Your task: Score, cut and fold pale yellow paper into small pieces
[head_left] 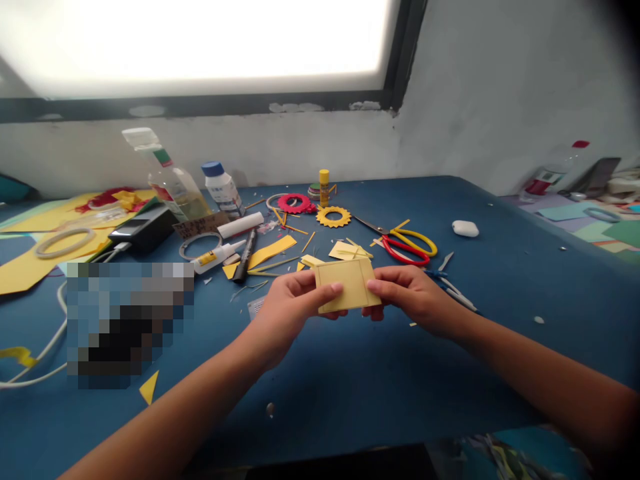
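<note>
A small yellow rectangular card (350,281), with lines near its edges, is held up above the blue table. My left hand (295,300) grips its left side, thumb on the front face and fingers behind. At the right edge, my right hand (405,293) pinches the card between thumb and fingers. Behind the card lie yellow paper scraps (345,251), a yellow strip (273,252) and a black marker (246,257). Scissors with red and yellow handles (407,247) rest open beyond my right hand.
On the blue table (350,393) stand a clear bottle (177,190), a white bottle with blue cap (223,190) and a yellow-capped vial (324,189). Red (295,204) and yellow toothed rings (333,217) lie nearby. A white case (465,229) is at right, a black box (144,227) at left.
</note>
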The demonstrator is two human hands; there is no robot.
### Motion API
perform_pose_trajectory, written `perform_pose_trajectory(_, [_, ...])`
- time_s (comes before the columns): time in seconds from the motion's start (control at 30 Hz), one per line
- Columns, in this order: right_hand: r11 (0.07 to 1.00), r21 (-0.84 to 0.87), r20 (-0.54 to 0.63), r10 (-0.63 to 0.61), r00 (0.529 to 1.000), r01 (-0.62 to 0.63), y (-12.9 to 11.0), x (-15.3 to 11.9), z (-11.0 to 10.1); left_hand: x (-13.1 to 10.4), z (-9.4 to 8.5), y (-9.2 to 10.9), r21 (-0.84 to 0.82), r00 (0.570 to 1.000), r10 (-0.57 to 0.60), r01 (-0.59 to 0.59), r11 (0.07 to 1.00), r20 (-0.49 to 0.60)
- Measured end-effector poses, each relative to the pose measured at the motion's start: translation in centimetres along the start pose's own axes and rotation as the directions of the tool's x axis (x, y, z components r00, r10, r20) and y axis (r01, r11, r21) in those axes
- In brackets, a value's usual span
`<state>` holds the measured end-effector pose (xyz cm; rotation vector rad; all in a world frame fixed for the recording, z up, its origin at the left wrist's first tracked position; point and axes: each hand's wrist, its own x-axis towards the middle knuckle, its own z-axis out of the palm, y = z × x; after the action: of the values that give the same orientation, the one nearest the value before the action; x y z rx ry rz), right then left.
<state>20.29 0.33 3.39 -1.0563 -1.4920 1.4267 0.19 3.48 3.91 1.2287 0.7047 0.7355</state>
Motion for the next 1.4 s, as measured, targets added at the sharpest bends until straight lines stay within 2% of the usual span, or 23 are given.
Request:
perform_pose_trajectory(0.3, [0.99,-0.138,0.007,-0.039,0.999,0.039,-0.1,0.0,0.0,0.1,0.0,0.0,-0.028,0.998,0.014,-0.015,0.999,-0.059])
perform_pose_trajectory(0.43, [0.974,-0.217,-0.086,-0.092,0.992,0.072,0.1,0.1,0.1,0.2,-0.2,-0.1,0.002,0.996,0.032,-0.032,0.999,-0.084])
perform_pose_trajectory(0.57, [0.939,-0.338,-0.173,-0.134,0.976,0.069,0.5,0.4,-0.3,1.0,-0.8,-0.6,0.064,0.987,0.029,-0.019,0.998,-0.156])
perform_pose_trajectory(0.7, [0.924,-0.381,-0.154,-0.104,0.983,0.038,1.1,0.9,-0.8,1.6,-1.2,-1.3,0.115,0.979,-0.001,0.025,0.993,-0.202])
perform_pose_trajectory(0.9, [0.899,-0.437,-0.116,-0.098,0.988,0.038,1.7,1.4,-1.4,1.7,-1.3,-1.4,0.162,0.981,0.012,0.021,0.987,-0.196])
perform_pose_trajectory(1.1, [0.896,-0.442,-0.105,-0.078,0.991,0.023,1.9,1.5,-1.5,1.7,-1.2,-1.3,0.174,0.98,0.017,0.018,0.985,-0.198])
perform_pose_trajectory(1.4, [0.944,-0.33,-0.125,-0.011,0.992,-0.031,2.1,1.9,-1.7,2.2,-1.7,-1.5,0.186,0.976,0.037,0.004,0.983,-0.217])
